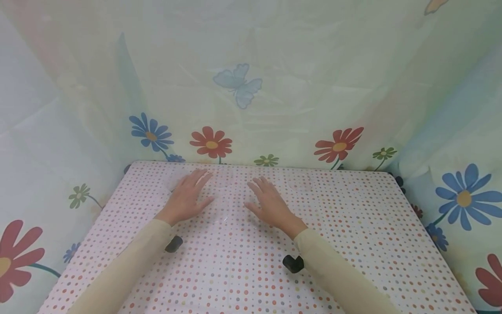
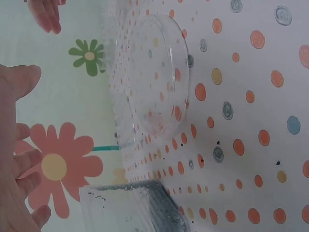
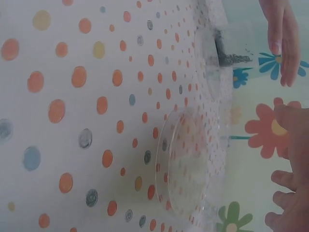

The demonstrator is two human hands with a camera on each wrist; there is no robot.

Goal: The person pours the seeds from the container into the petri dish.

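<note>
Both hands hover apart over the dotted tabletop with nothing in them. My left hand (image 1: 186,196) has its fingers stretched forward and its thumb spread. The right hand (image 1: 271,205) mirrors it, fingers extended and thumb pointing inward. A clear round shallow dish (image 2: 181,82) lies on the table in the left wrist view. Near the left hand stands a clear container (image 2: 164,208) with dark grey matter in it, partly cut off by the frame edge. The right wrist view has a clear round dish (image 3: 164,164) below the right hand, with another clear dish (image 3: 210,72) farther off.
The table (image 1: 353,226) wears a white cover with coloured dots. Flowered curtains (image 1: 290,100) hang behind it and on both sides. Dark devices (image 1: 293,264) sit at both wrists. Faint transparent outlines (image 1: 302,181) show toward the back of the table.
</note>
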